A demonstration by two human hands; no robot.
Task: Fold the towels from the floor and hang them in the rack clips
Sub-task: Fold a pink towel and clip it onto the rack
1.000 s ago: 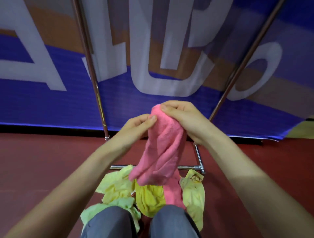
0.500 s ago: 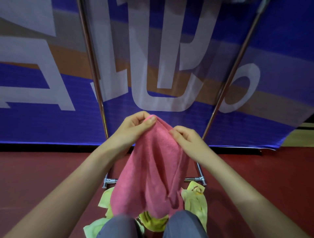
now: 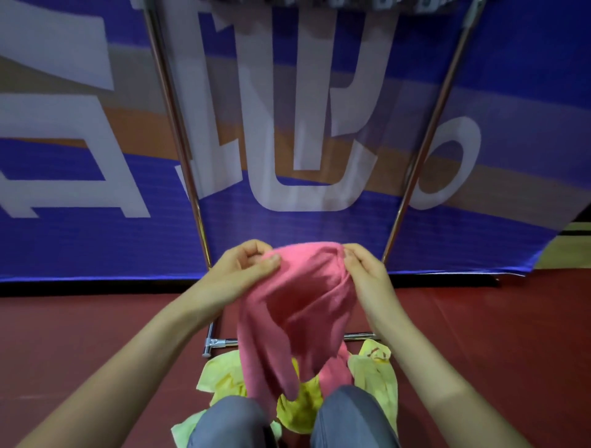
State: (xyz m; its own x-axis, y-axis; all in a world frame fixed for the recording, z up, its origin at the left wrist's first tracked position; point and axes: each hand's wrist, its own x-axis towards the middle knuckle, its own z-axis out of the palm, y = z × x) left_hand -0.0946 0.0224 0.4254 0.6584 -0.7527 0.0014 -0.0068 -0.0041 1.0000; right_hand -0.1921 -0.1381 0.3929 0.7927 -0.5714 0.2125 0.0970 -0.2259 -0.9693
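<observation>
Head view, looking down and forward.

Left hand (image 3: 246,271): fingers curled, thumb pressed against the forefinger, pinching the upper left edge of the pink towel (image 3: 297,316).

Right hand (image 3: 367,275): fingers bent over the upper right edge of the same towel, gripping it. The thumb is mostly hidden behind the cloth.

I read the two hands as level with each other and close together. The top edge of the towel is bunched in a hump between them.

The pink towel is held off the floor (image 3: 80,335), in front of the rack. It hangs in loose folds between the forearms. Its lower end reaches down to the knees (image 3: 230,422), which are in grey trousers at the bottom of the view.

Yellow towels (image 3: 224,377) lie crumpled on the red floor below the pink one. Some are left of the knees, some between them, and one lies to the right.

There is a pink patch low by the right knee. I cannot tell whether it is the held towel or a separate one.

Rack: two shiny uprights (image 3: 179,144) lean outward toward the top. A base bar (image 3: 220,342) sits on the floor just behind the yellow pile. A row of small pale clips (image 3: 335,3) runs along the top edge, cut off by the frame and blurred.

Behind the rack stands a blue banner (image 3: 96,236) with large white letters and an orange band.
</observation>
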